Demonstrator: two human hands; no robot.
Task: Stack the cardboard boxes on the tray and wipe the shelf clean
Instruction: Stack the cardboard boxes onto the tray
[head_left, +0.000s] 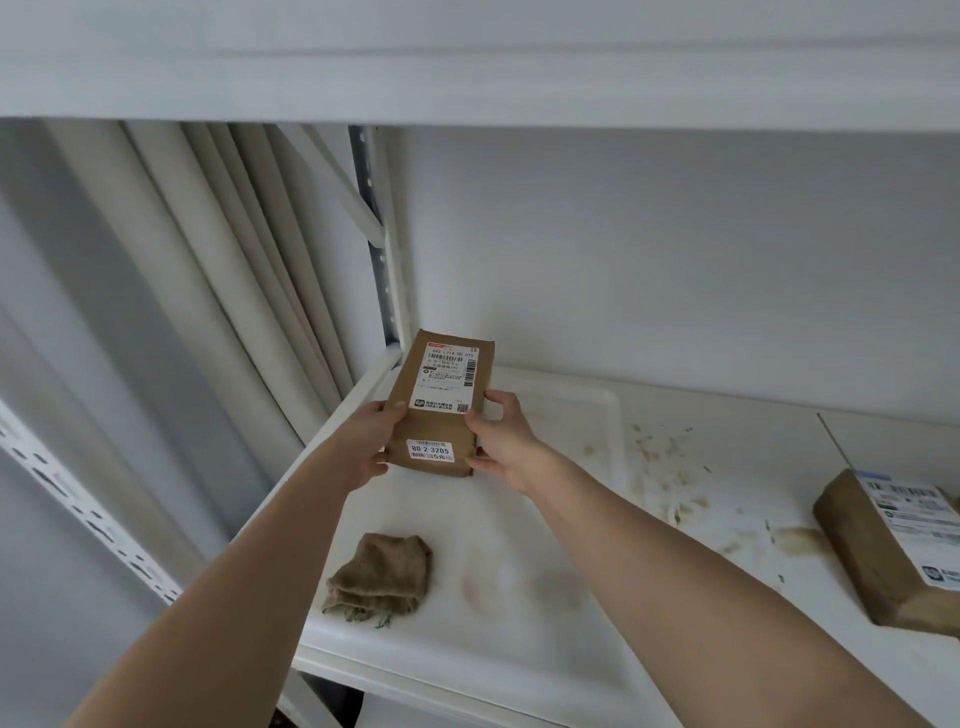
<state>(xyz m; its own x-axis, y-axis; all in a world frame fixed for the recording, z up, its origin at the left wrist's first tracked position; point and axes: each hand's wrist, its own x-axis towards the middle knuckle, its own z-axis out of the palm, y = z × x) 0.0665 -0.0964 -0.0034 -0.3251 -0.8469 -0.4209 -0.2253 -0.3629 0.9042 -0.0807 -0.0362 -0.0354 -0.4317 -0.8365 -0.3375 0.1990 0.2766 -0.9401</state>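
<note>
A brown cloth (379, 582) lay crumpled on the near part of the white shelf (519, 649). A second cardboard box (893, 545) rested at the right edge, beside brown stains (670, 467). Farther in, the left hand (371, 441) and right hand (501, 441) gripped a labelled cardboard box (441, 402) by its sides, fingers curled round it, over the white tray (597, 415) at the shelf's rear left

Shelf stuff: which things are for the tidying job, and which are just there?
For the job: held cardboard box, second box, white tray, brown cloth, dirty shelf, left hand, right hand.

Just there: curtain, shelf post.
</note>
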